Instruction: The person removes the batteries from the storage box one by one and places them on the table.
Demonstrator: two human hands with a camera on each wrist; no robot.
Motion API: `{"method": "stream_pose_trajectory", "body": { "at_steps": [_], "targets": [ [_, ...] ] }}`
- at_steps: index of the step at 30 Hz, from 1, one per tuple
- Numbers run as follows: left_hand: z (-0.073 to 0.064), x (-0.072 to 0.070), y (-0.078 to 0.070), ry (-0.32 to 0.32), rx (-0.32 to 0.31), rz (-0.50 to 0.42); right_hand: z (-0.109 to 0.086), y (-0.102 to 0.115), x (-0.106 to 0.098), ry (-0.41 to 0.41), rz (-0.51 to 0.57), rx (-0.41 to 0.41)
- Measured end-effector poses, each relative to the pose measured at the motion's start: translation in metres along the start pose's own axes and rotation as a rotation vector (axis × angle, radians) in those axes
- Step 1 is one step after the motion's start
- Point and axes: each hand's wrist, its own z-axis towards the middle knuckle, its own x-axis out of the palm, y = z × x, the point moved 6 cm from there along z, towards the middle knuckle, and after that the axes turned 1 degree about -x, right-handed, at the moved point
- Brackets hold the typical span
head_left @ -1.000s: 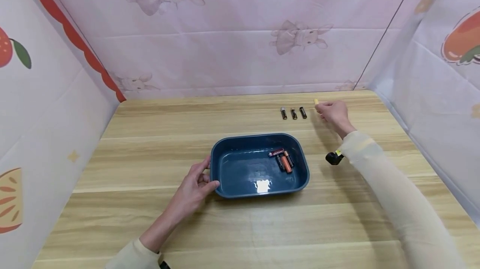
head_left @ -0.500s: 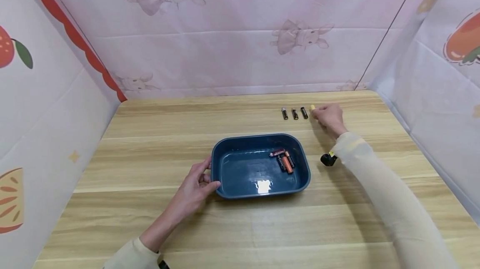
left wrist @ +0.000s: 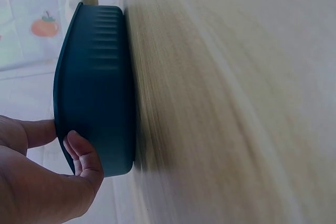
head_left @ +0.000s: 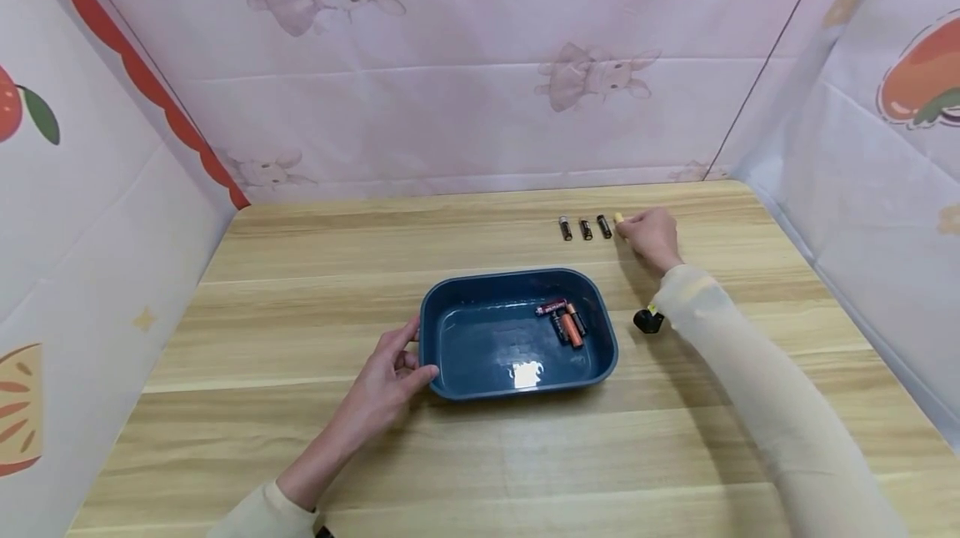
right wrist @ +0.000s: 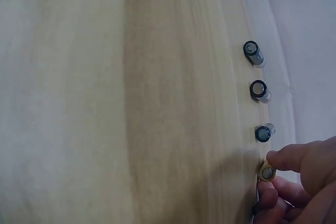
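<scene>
My right hand pinches a yellow battery between thumb and fingers, low over the tabletop at the right end of a row. Three dark batteries lie side by side there: a left one, a middle one and a right one. My left hand grips the left end of a dark blue plastic basin, thumb over the rim and fingers against the outer wall. Inside the basin, toward its right side, several batteries lie in a cluster, among them an orange one and a dark red one.
The wooden table meets a pink curtain printed with rabbits at its back edge. White printed sheets hang at the left and right sides. A small black device hangs at the right wrist, near the basin's right end.
My right hand has moved left and slightly down with the yellow battery, bringing it beside the row of dark batteries. The left hand and the basin stay in place.
</scene>
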Motion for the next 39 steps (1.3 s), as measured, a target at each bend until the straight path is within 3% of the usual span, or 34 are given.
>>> {"method": "stream_pose_trajectory", "body": {
  "at_steps": [16,30,39],
  "targets": [
    [0.001,-0.001,0.000,-0.004,0.006,0.023,-0.001,0.004,0.000,-0.023,-0.084,-0.072],
    [0.000,-0.001,0.000,0.009,0.012,0.014,0.002,-0.005,0.001,0.009,-0.006,0.015],
    [0.001,-0.001,0.000,0.007,0.010,0.020,-0.020,0.007,-0.021,0.008,0.129,0.022]
  ]
}}
